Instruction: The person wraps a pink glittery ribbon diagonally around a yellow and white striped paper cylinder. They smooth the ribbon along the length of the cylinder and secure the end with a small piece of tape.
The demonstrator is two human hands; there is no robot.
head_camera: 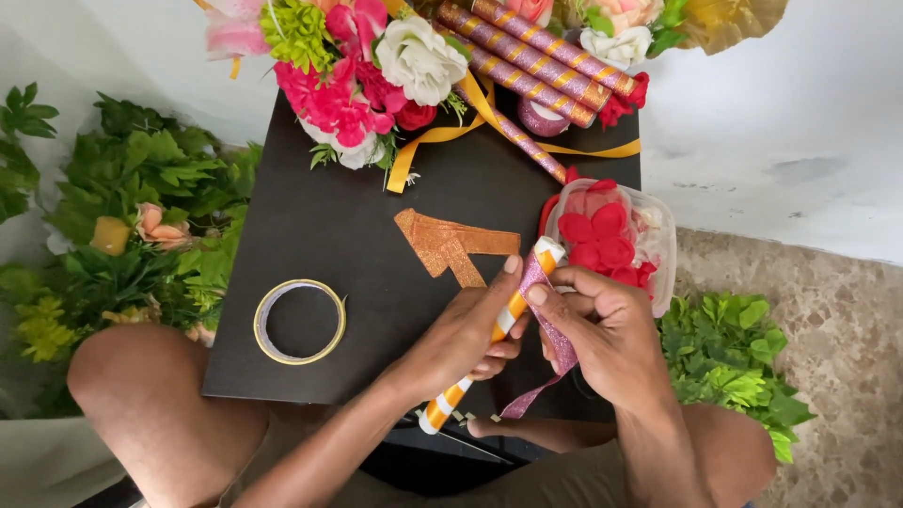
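Left hand [466,334] closed round orange-and-white striped stick [489,334], thumb tip up near its top end; stick tilted, lower end past board edge, over lap. Right hand [602,329] pinching pink glitter ribbon [555,334] against stick's upper part, fingers curled; ribbon tail hanging down to lower left.

Just beyond hands: clear plastic tub [663,226] w/ red fabric petals [597,235], no label visible, on board's right edge. Left of it, flat orange glitter strips [451,245]. Tape roll [300,321], pale rim, lying flat at board's left, well apart from hands.

All on black square board [329,216]. Far edge: finished sticks wrapped pink-and-gold [527,52], pink glitter ribbon spool [543,118], yellow satin ribbon [442,132], artificial flower bunch [357,66] in pink, white, green. Fake greenery [132,216] left of board, more green leaves [729,353] at right on speckled floor. Knees partly under board.
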